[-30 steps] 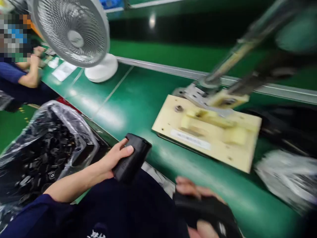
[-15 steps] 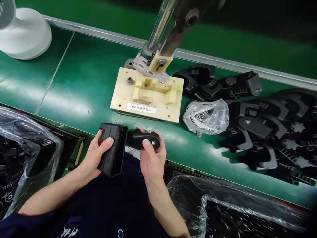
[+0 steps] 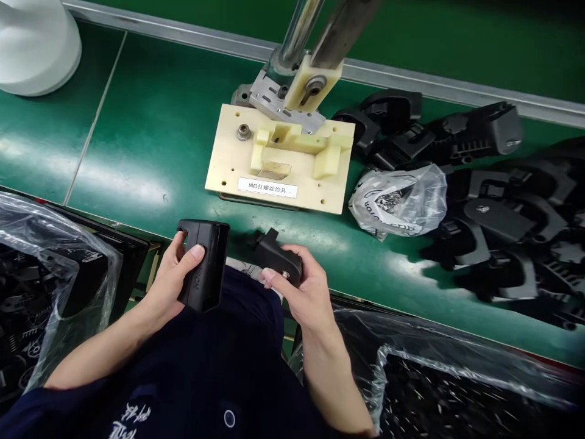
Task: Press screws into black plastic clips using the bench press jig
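Observation:
My left hand (image 3: 172, 271) is closed around a black plastic housing (image 3: 205, 268), boxy and hollow, its thumb pressed on the near face. In my right hand (image 3: 305, 286) is a smaller black plastic part (image 3: 276, 256) with a rounded end and a small shiny metal spot. A narrow end of that part points up and left toward the housing; the two pieces are apart. Both hands are in front of my body at the bench's near edge. Beyond them sits a cream fixture plate (image 3: 219, 155) with raised blocks and a white label.
A metal post and arm (image 3: 297, 30) rise behind the fixture. To its right lie a clear bag of small metal pieces (image 3: 397, 201) and a pile of black parts (image 3: 493, 213). Plastic-lined bins (image 3: 98, 268) stand at both sides below the bench. A white round base (image 3: 36, 49) is far left.
My right hand has moved right and slightly down, and its part has turned so the narrow end points more upward. The gap from the housing is wider. The view has also shifted.

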Available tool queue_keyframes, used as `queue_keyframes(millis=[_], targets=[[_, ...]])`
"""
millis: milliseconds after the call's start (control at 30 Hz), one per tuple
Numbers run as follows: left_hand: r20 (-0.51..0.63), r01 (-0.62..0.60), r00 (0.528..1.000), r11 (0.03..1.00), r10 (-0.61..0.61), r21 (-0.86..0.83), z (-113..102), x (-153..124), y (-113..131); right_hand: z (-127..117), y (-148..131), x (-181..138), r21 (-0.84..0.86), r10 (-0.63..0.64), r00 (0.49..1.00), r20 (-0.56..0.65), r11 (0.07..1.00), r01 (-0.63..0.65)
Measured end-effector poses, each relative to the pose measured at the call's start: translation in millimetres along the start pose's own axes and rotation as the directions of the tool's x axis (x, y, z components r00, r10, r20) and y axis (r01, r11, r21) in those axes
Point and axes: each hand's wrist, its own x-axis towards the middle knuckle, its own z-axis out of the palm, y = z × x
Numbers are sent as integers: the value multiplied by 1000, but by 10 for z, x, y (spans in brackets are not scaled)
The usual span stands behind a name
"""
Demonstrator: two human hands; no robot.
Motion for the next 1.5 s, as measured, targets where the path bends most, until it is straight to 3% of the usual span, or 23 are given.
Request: queue_keyframes(millis=[67, 167, 233, 367, 533, 600, 667, 767, 833, 1000, 1200, 1300, 1367, 1433, 1500], targets=[[20, -5, 1000, 1000, 5, 15, 4, -7, -1, 55, -20, -23, 298, -4, 988, 152, 954, -42], [74, -34, 997, 998, 31, 45, 2, -14, 2, 146, -21, -53, 433, -132, 969, 207, 901, 30], [111, -56, 993, 996, 49, 68, -4, -15, 6, 179, -26, -55, 369, -181, 953, 243, 926, 82], [164, -105, 983, 990, 88, 97, -11, -26, 13, 185, -76, -12, 84, -170, 926, 336, 985, 150], [164, -192, 972, 972, 169, 138, 2, -72, 23, 193, -162, 56, -191, -115, 911, 396, 960, 205], [164, -201, 971, 968, 176, 149, -2, -93, 44, 188, -191, 89, -220, -76, 894, 441, 957, 190], [155, -156, 979, 977, 133, 148, -18, -106, 83, 174, -214, 136, -133, -46, 836, 547, 981, 140], [110, -23, 994, 989, 7, 144, -57, -108, 157, 163, -234, 219, 82, -4, 692, 722, 993, -80], [90, 44, 994, 989, -57, 139, -83, -103, 197, 172, -241, 266, 179, 25, 661, 750, 954, -240], [52, 83, 995, 989, -90, 123, -110, -102, 231, 194, -273, 314, 241, 105, 677, 729, 885, -397], [-5, 92, 996, 987, -92, 128, -119, -99, 237, 168, -345, 331, 198, 122, 678, 725, 906, -374], [-23, 68, 998, 990, -65, 125, -118, -97, 243, 160, -383, 339, 84, 130, 721, 681, 964, -253], [-30, 36, 999, 989, -32, 142, -111, -101, 244, 169, -420, 326, -107, 135, 760, 636, 991, -87], [0, -6, 1000, 987, 6, 164, -102, -109, 240, 195, -465, 292, -350, 123, 806, 578, 931, 109], [58, -62, 997, 983, 53, 171, -96, -120, 230, 239, -510, 246, -537, 91, 837, 539, 803, 259]])
